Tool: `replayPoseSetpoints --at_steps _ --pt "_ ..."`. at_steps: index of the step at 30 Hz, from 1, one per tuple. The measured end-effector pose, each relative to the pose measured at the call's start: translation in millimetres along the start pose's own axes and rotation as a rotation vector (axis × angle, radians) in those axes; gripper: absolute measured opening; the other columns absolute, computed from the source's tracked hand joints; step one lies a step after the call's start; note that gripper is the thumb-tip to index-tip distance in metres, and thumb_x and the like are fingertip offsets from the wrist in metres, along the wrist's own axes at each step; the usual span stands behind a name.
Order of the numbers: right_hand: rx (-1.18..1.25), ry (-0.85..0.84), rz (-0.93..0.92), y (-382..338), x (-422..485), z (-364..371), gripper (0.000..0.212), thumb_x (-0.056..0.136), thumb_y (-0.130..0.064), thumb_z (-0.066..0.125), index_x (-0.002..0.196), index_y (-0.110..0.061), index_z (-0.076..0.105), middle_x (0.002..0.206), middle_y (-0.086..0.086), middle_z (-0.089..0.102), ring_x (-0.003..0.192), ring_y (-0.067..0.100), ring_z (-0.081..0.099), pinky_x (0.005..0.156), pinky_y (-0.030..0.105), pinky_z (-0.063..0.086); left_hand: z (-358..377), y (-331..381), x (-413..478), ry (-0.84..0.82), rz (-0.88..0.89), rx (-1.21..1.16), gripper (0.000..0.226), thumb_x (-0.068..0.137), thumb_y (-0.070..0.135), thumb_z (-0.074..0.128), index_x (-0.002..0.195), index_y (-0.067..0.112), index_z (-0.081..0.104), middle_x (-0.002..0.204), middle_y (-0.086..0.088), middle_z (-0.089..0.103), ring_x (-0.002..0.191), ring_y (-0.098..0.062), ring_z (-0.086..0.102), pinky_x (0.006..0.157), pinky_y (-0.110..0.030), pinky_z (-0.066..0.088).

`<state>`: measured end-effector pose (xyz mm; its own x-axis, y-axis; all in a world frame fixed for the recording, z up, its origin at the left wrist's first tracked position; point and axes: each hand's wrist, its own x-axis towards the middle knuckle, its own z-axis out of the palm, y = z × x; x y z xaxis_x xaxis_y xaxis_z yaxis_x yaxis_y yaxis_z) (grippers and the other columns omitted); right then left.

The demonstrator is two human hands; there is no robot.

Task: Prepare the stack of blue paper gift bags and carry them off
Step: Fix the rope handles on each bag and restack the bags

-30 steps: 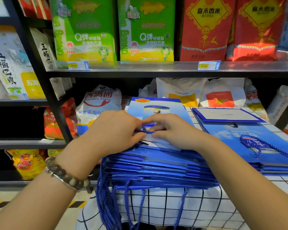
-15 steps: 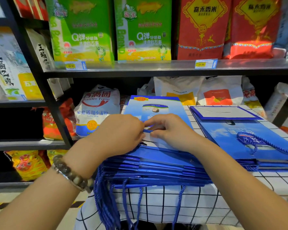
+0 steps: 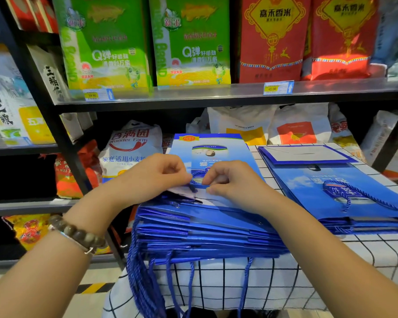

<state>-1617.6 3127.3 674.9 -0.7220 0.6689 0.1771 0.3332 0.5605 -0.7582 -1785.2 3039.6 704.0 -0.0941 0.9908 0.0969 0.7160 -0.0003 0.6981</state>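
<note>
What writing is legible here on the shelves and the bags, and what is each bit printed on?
"39.90": left yellow-and-blue price tag.
"45.00": right yellow-and-blue price tag.
"Wonder Farm": white flour sack.
"嘉禾香米": left red rice bag.
"Q弹": left green rice bag.
Print on the blue paper gift bags: too blurred to read.

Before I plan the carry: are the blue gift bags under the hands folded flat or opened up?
Folded flat: the blue gift bags lie as thin stacked layers, rope handles hanging over the front edge.
</note>
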Motion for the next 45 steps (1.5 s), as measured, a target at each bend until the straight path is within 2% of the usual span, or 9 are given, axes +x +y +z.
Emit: replayPoseSetpoints --at_steps 6,10,20,24,27,30,36,42,45 --pt "0.037 0.013 0.000 0 -3 0 0.025 0.078 -0.006 0.070 0.067 -0.028 0.063 0.065 -0.014 0.061 0.057 -0.004 0.056 0.062 0.008 0.044 13 6 22 -0.001 -0.125 0.093 0.010 0.076 0.027 0.074 0.077 0.025 0.065 0.077 -0.012 0.069 0.060 -0.013 0.053 0.062 -0.026 0.042" --pt "0.035 0.010 -0.007 1 -6 0 0.016 0.077 -0.006 0.071 0.071 -0.021 0.069 0.066 -0.012 0.063 0.061 0.000 0.056 0.069 0.017 0.048 19 14 30 -0.067 -0.162 0.160 0.019 0.073 0.027 0.078 0.083 0.027 0.062 0.071 0.003 0.060 0.057 -0.008 0.048 0.054 -0.021 0.036" --pt "-0.022 -0.098 -0.043 -12 -12 -12 0.008 0.082 -0.020 0.069 0.075 -0.015 0.069 0.077 -0.002 0.069 0.075 0.009 0.061 0.077 0.024 0.049 18 -7 37 0.171 -0.165 0.233 0.018 0.082 0.020 0.064 0.077 0.029 0.049 0.075 0.000 0.057 0.060 -0.016 0.056 0.055 -0.028 0.040" --pt "-0.035 0.127 -0.015 -4 -6 -34 0.019 0.085 -0.021 0.064 0.079 -0.004 0.070 0.083 0.013 0.068 0.076 0.021 0.059 0.073 0.030 0.047 3 -13 35 0.187 -0.229 0.295 0.018 0.086 0.032 0.061 0.073 0.019 0.058 0.068 0.001 0.056 0.059 -0.014 0.050 0.054 -0.028 0.035" --pt "-0.247 0.320 0.145 23 8 -49 0.016 0.085 -0.022 0.061 0.083 -0.008 0.069 0.084 0.005 0.066 0.084 0.021 0.059 0.073 0.031 0.044 1 -19 32 0.186 -0.285 0.417 0.027 0.084 0.034 0.062 0.074 0.009 0.067 0.072 -0.007 0.067 0.069 -0.020 0.059 0.060 -0.029 0.041" --pt "-0.411 0.275 0.393 51 15 -55 0.029 0.086 -0.041 0.057 0.091 -0.013 0.061 0.087 0.003 0.057 0.091 0.026 0.057 0.069 0.031 0.040 5 -21 32 0.199 -0.325 0.430 0.030 0.082 0.040 0.064 0.079 0.010 0.065 0.085 -0.014 0.067 0.075 -0.026 0.054 0.067 -0.031 0.041" --pt "-0.384 0.196 0.525 68 14 -47 0.051 0.085 -0.052 0.056 0.059 -0.013 0.034 0.059 0.002 0.035 0.054 0.016 0.035 0.048 0.030 0.023 3 -20 39 0.131 -0.325 0.302 0.044 0.079 0.041 0.069 0.113 0.014 0.061 0.113 -0.009 0.057 0.092 -0.022 0.051 0.078 -0.030 0.039" --pt "-0.492 0.272 0.481 67 11 -67 0.051 0.079 -0.056 0.060 0.062 -0.012 0.040 0.061 0.004 0.042 0.057 0.018 0.040 0.047 0.031 0.025 0 1 44 0.070 -0.219 0.271 0.027 0.080 0.033 0.071 0.099 0.016 0.065 0.087 -0.001 0.048 0.073 -0.015 0.047 0.067 -0.027 0.035" --pt "-0.496 0.331 0.448 71 3 -86 0.055 0.079 -0.055 0.061 0.091 -0.001 0.060 0.087 0.016 0.062 0.080 0.030 0.056 0.060 0.035 0.038 5 17 53 0.048 -0.168 0.337 0.030 0.080 0.036 0.070 0.104 0.020 0.063 0.089 0.000 0.049 0.077 -0.017 0.047 0.069 -0.026 0.035"
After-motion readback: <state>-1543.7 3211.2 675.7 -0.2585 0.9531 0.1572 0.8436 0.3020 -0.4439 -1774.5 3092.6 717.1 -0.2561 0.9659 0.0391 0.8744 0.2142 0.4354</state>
